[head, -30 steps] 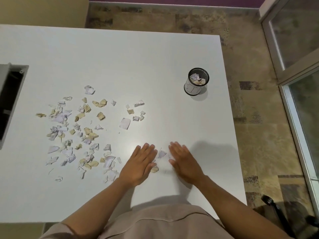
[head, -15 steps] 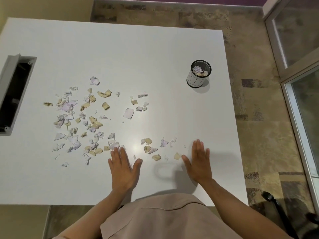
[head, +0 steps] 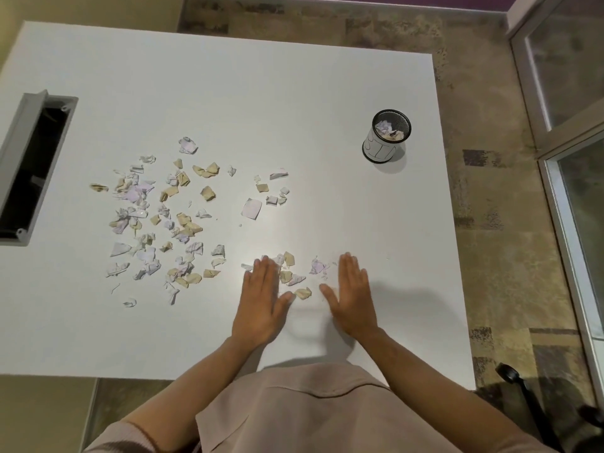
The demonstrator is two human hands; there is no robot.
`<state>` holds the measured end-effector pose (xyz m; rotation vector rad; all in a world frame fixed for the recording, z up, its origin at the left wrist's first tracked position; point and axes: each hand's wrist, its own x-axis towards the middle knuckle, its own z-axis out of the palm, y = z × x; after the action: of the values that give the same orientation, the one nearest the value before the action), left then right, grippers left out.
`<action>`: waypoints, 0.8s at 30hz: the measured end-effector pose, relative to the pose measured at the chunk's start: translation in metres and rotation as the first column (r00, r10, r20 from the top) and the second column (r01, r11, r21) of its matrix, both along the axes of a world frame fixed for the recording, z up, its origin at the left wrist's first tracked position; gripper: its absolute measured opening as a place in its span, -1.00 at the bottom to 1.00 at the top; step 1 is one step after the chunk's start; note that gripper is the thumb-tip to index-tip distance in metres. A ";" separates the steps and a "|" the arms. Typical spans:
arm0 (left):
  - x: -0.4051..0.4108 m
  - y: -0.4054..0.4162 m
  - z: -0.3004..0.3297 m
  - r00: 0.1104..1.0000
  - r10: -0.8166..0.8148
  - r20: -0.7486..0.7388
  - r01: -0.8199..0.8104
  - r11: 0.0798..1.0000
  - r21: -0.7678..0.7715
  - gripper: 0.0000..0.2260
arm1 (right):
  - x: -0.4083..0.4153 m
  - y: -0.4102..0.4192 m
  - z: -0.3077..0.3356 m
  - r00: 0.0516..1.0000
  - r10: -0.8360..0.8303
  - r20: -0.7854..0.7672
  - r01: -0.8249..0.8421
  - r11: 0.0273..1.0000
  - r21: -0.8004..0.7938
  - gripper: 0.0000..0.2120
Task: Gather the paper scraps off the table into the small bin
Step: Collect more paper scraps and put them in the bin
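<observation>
Several white, lilac and tan paper scraps point(head: 157, 220) lie scattered over the left middle of the white table point(head: 228, 103). A smaller group of scraps point(head: 294, 276) lies near the front edge, between my two hands. My left hand point(head: 261, 302) lies flat on the table with straight fingers, touching the left side of that group. Flat too, my right hand point(head: 351, 295) flanks the group on the right. The small black mesh bin point(head: 385, 137) stands at the right back, holding some scraps.
A grey cable tray opening point(head: 36, 165) is sunk into the table at the left. The table's right edge runs close past the bin, with patterned floor point(head: 490, 223) beyond. A chair base point(head: 523, 387) shows at bottom right.
Both hands, which had spread apart half a second ago, have come back toward each other, closing in on the small scrap group from both sides.
</observation>
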<state>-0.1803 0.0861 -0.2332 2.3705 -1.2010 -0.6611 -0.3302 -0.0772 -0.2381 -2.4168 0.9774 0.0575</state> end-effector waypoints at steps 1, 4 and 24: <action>0.007 0.001 0.002 0.998 0.056 0.023 -0.056 0.998 0.008 -0.29 | -0.001 -0.008 0.000 0.997 -0.076 -0.008 0.076 0.997 0.012 -0.26; 0.024 0.005 -0.001 0.984 0.177 0.019 -0.178 0.979 0.099 -0.23 | 0.000 -0.023 -0.001 0.993 -0.068 -0.092 0.066 0.998 -0.023 -0.27; 0.041 0.034 -0.014 0.945 -0.323 0.052 0.304 0.925 0.229 0.02 | -0.045 -0.061 0.000 0.934 -0.266 -0.237 0.259 0.964 -0.062 -0.24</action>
<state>-0.1398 0.1201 -0.2473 2.4262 -1.6476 -0.8347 -0.3752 -0.1382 -0.2379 -2.3203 1.4155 0.2506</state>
